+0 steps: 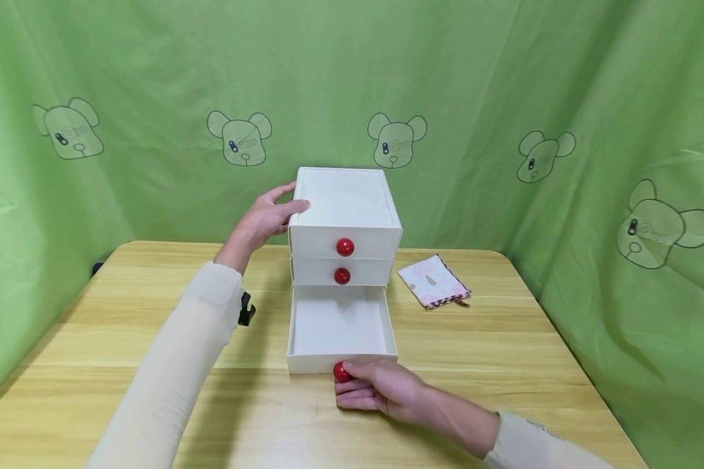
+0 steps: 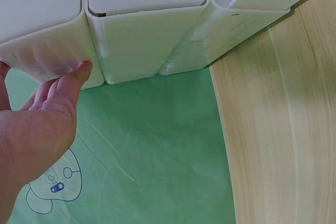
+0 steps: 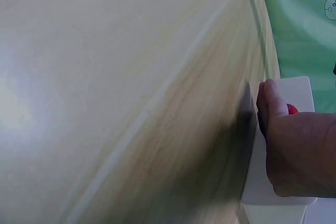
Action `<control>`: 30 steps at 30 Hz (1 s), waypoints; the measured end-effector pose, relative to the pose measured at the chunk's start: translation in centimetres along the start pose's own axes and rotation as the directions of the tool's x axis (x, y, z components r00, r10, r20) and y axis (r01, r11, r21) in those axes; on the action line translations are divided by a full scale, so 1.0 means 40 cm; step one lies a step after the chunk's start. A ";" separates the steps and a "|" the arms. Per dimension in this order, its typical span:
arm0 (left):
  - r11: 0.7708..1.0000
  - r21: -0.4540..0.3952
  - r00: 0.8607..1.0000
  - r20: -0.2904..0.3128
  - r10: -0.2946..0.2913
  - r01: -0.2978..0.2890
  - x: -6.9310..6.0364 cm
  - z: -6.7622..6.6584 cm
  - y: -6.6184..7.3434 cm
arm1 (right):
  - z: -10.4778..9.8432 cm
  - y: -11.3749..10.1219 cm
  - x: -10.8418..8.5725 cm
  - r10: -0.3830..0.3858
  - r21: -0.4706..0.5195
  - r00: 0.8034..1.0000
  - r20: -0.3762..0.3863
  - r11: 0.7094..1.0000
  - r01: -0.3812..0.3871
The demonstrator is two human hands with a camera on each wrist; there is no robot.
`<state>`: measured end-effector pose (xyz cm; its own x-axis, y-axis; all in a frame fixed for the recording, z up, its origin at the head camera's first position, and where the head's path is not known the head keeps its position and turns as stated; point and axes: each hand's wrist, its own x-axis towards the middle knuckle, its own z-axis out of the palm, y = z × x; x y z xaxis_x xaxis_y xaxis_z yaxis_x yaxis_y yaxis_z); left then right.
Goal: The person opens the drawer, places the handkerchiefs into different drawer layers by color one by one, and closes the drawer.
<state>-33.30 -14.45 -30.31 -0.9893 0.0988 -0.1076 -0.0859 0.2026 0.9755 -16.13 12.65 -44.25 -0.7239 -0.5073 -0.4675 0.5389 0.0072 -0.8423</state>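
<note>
A white three-tier drawer unit (image 1: 349, 195) stands on the wooden table, each drawer front bearing a round red knob. The bottom drawer (image 1: 338, 322) is pulled out and its inside is bare; the upper two are closed. My left hand (image 1: 268, 213) steadies the unit's upper left, thumb on the top edge and fingers against the side. In the left wrist view those fingers (image 2: 79, 74) touch the white side wall. At the bottom drawer's front, my right hand (image 1: 387, 389) pinches the red knob (image 1: 341, 372) between thumb and fingers. That hand mostly hides the knob in the right wrist view.
To the right of the unit lies a folded cloth (image 1: 434, 281) with a checked edge and a small loop. A green curtain (image 1: 317, 78) with bear prints surrounds the table (image 1: 475, 365) at the back and sides. A black object (image 1: 246, 309) shows beside the left sleeve.
</note>
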 end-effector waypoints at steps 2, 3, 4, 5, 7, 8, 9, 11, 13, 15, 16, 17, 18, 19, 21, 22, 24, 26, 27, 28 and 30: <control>1.000 -0.004 1.000 0.001 0.000 0.000 0.001 0.000 -0.001 | 0.001 0.001 -0.002 -0.001 -0.001 1.000 0.001 1.000 0.001; 1.000 -0.006 1.000 0.002 0.001 -0.001 0.001 -0.001 -0.002 | 0.002 0.001 -0.003 -0.002 0.000 1.000 0.001 1.000 0.002; 1.000 -0.008 1.000 0.002 0.001 -0.001 0.001 -0.001 -0.002 | 0.002 0.002 -0.004 -0.002 0.001 1.000 0.002 1.000 0.002; 1.000 -0.011 1.000 0.002 0.002 -0.002 0.002 -0.001 -0.003 | 0.003 0.002 -0.004 -0.001 0.002 1.000 0.002 1.000 0.001; 1.000 -0.011 1.000 0.002 0.002 -0.002 0.002 -0.001 -0.003 | 0.003 0.003 -0.006 -0.001 0.005 1.000 0.000 1.000 0.001; 1.000 -0.013 1.000 0.002 0.002 -0.002 0.002 -0.001 -0.003 | 0.004 0.004 -0.006 0.000 0.006 1.000 -0.001 1.000 0.000; 1.000 -0.013 1.000 0.002 0.002 -0.002 0.002 -0.001 -0.003 | 0.004 0.004 -0.007 0.001 0.008 1.000 -0.003 1.000 -0.001; 1.000 -0.013 1.000 0.002 0.002 -0.002 0.002 -0.001 -0.003 | 0.004 0.005 -0.008 0.003 0.009 1.000 -0.004 1.000 -0.003; 1.000 -0.012 1.000 0.004 0.003 -0.003 0.002 -0.001 -0.003 | 0.002 0.006 -0.008 0.006 0.008 1.000 -0.004 1.000 -0.006; 1.000 -0.009 1.000 0.004 0.005 -0.005 0.002 0.000 -0.004 | 0.000 0.007 -0.007 0.006 0.007 1.000 -0.002 1.000 -0.006; 1.000 -0.009 1.000 0.003 0.005 -0.005 0.002 0.000 -0.004 | -0.001 0.008 -0.006 0.006 0.006 1.000 0.000 1.000 -0.006; 1.000 -0.009 1.000 0.003 0.006 -0.006 0.001 0.000 -0.004 | -0.003 0.008 -0.006 0.007 0.007 1.000 0.001 1.000 -0.007; 1.000 -0.008 1.000 0.003 0.005 -0.005 0.001 0.001 -0.004 | -0.004 0.008 -0.005 0.008 0.008 1.000 0.002 1.000 -0.008; 1.000 -0.008 1.000 0.003 0.005 -0.005 0.002 0.001 -0.004 | -0.006 0.008 -0.005 0.009 0.009 1.000 0.003 1.000 -0.009; 1.000 -0.009 1.000 0.003 0.005 -0.005 0.002 0.001 -0.004 | -0.007 0.009 -0.004 0.010 0.007 1.000 0.008 1.000 -0.010; 1.000 -0.010 1.000 0.004 0.005 -0.005 0.002 0.001 -0.004 | -0.007 0.009 -0.004 0.012 0.009 1.000 0.009 1.000 -0.012; 1.000 -0.011 1.000 0.006 0.006 -0.006 0.003 0.001 -0.005 | -0.007 0.009 -0.003 0.013 0.010 1.000 0.012 1.000 -0.013; 1.000 -0.012 1.000 0.007 0.007 -0.007 0.004 0.001 -0.005 | -0.005 0.010 -0.004 0.013 0.006 1.000 0.015 1.000 -0.013; 1.000 -0.013 1.000 0.008 0.007 -0.007 0.004 0.001 -0.005 | -0.004 0.010 -0.005 0.014 0.005 1.000 0.015 1.000 -0.014; 1.000 -0.013 1.000 0.008 0.007 -0.007 0.003 0.002 -0.004 | -0.004 0.010 -0.006 0.013 0.003 1.000 0.015 1.000 -0.013; 1.000 -0.015 1.000 0.008 0.006 -0.005 0.003 0.002 -0.004 | -0.003 0.010 -0.007 0.011 -0.004 1.000 0.020 1.000 -0.011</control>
<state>-33.40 -14.40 -30.48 -0.9888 0.1077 -0.1037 -0.0823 0.1876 0.9788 -15.75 12.90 -44.49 -0.7090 -0.5242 -0.4717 0.5452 0.0168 -0.8382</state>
